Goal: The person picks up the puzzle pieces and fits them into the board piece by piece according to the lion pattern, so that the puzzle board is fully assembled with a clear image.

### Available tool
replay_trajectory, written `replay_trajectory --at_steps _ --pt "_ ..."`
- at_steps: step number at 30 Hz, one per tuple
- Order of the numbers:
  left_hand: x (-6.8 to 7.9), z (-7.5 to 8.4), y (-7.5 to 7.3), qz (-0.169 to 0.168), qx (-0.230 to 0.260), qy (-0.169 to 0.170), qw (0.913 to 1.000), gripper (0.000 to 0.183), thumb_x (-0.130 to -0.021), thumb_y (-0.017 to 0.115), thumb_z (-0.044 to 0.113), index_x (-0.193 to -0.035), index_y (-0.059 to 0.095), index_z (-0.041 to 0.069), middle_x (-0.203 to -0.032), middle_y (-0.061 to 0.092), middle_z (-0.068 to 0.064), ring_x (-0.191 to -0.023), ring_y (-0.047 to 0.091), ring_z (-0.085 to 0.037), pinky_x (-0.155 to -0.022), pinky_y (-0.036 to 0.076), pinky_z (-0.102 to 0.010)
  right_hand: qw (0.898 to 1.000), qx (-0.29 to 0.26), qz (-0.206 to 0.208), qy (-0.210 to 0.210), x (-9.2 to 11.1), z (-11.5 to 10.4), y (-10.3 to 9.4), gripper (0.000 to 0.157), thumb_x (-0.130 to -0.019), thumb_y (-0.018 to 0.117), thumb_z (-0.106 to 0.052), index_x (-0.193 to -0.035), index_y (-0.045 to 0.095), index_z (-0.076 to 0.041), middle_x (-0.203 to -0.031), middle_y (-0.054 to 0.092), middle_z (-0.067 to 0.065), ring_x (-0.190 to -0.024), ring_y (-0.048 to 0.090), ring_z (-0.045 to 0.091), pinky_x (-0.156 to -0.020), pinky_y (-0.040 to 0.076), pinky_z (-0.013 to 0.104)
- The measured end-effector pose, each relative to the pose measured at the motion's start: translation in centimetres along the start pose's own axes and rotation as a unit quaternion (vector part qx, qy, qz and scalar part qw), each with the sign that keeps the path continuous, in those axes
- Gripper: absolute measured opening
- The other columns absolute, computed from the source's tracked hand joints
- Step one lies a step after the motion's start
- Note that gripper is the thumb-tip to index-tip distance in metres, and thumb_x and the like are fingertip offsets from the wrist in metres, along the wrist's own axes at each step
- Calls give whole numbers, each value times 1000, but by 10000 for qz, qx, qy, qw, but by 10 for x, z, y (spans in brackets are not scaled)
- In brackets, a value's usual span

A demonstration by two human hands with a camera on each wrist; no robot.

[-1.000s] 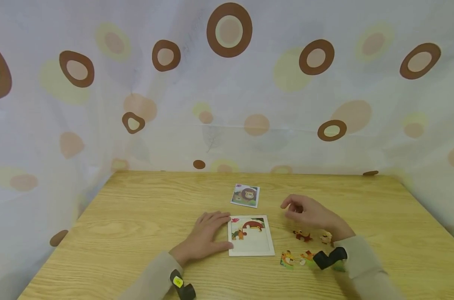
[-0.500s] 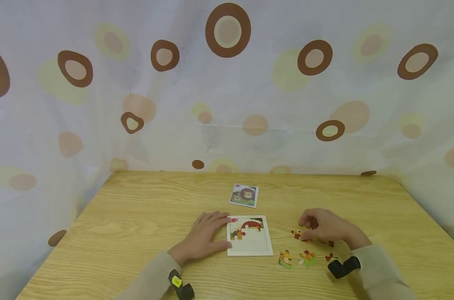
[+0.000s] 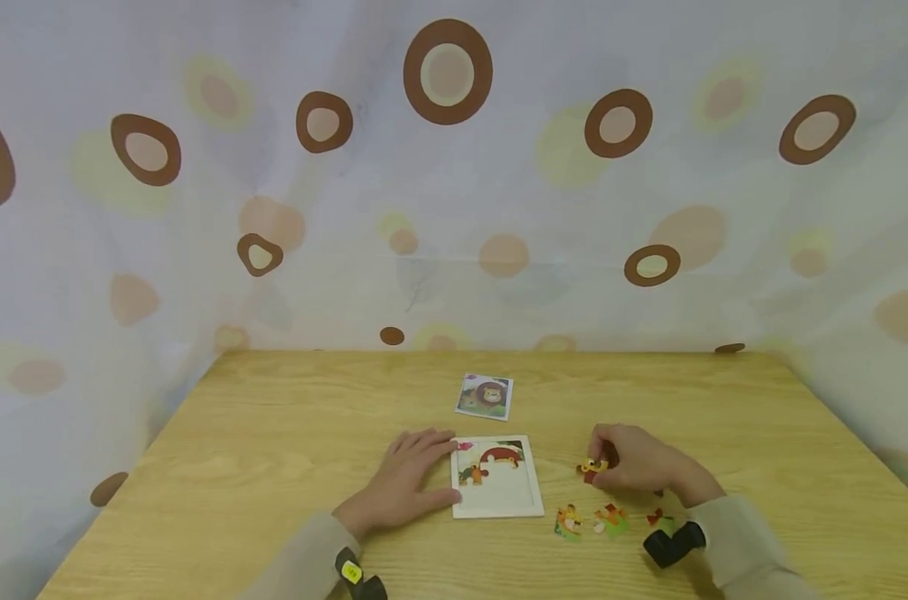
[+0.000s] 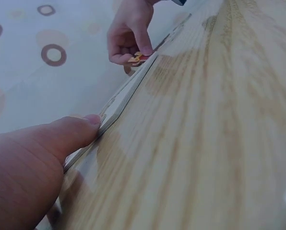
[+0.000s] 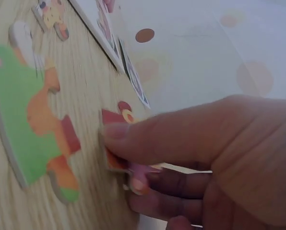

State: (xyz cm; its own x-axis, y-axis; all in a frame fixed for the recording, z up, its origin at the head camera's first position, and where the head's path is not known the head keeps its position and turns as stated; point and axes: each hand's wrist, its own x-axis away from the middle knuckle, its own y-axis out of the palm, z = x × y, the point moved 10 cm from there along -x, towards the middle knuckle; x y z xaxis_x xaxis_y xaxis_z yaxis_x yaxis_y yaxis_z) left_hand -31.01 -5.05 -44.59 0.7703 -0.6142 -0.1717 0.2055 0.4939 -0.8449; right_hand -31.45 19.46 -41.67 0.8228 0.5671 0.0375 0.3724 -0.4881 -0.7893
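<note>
My left hand (image 3: 401, 490) lies with fingers stretched out along the left side of a white puzzle tray (image 3: 500, 502), its thumb and fingertips touching the rim. Inside the tray, pieces with a red-brown mane and green leaves fill the upper part. To the right of it, my right hand (image 3: 637, 461) pinches a red-brown and yellow puzzle piece (image 3: 590, 472) between thumb and fingers, close above the table. The right wrist view shows this puzzle piece (image 5: 110, 117) tilted up, the thumb over its middle. In the left wrist view the tray (image 4: 126, 96) appears edge-on.
Several loose puzzle pieces lie near the right hand: a yellow lion-face piece (image 3: 569, 522), a green and orange piece (image 3: 611, 520) and one partly behind the wrist camera (image 3: 671, 546). A lion picture card (image 3: 485, 397) lies behind the tray. A patterned curtain (image 3: 454, 292) stands behind the wooden table (image 3: 311, 408).
My right hand has come down from above the loose pieces, reached toward them and now grips the red-brown piece. The left hand stays at the tray; the head view has shifted slightly.
</note>
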Motion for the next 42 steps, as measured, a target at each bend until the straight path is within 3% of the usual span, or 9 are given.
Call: replay_trajectory --at_steps 8,13,20,26,33,42 --pt "0 -2 6 -91 -91 -41 9999 67 -90 59 51 -144 44 15 -154 36 -1 -144 26 -29 -117 11 -58 9983 -161 399 -402 -3 -15 -5 11 -92 65 -10 -90 55 -5 -74 55 -6 -61 44 -1 -54 41 19" --pt "1 -3 2 -55 -83 -98 9999 67 -90 59 50 -144 44 14 -154 36 -2 -144 25 -29 -118 10 -57 9968 -426 619 -280 -16 -16 -5 6 -93 63 -9 -94 58 -5 -78 57 -1 -61 48 1 -55 45 20" --pt "0 -3 1 -71 -28 -98 9999 67 -90 60 51 -144 44 14 -153 37 -3 -144 26 -30 -118 10 -56 9931 -1063 391 -307 -32 -24 12 5 -94 59 -3 -99 57 -2 -83 58 6 -63 61 7 -57 55 22" --pt "1 -1 -1 -61 9 -40 10000 66 -90 60 50 -143 46 12 -152 39 -5 -144 27 -32 -117 12 -58 9906 -1257 268 -459 -44 -38 24 5 -94 59 -2 -98 57 -1 -83 58 8 -61 61 8 -56 54 22" --pt "1 -2 0 -53 15 -64 10000 67 -90 61 50 -143 46 12 -152 39 -4 -143 27 -31 -118 12 -57 9946 -708 382 -663 -52 -51 34 4 -92 63 -5 -95 60 -6 -80 60 0 -64 50 2 -56 47 19" --pt "0 0 -2 -19 29 1 10000 66 -90 61 48 -143 46 12 -152 39 -4 -143 28 -31 -117 12 -58 9937 -611 559 -749 -59 -57 39 4 -90 65 -5 -92 62 -6 -79 60 -2 -63 49 1 -56 46 19"
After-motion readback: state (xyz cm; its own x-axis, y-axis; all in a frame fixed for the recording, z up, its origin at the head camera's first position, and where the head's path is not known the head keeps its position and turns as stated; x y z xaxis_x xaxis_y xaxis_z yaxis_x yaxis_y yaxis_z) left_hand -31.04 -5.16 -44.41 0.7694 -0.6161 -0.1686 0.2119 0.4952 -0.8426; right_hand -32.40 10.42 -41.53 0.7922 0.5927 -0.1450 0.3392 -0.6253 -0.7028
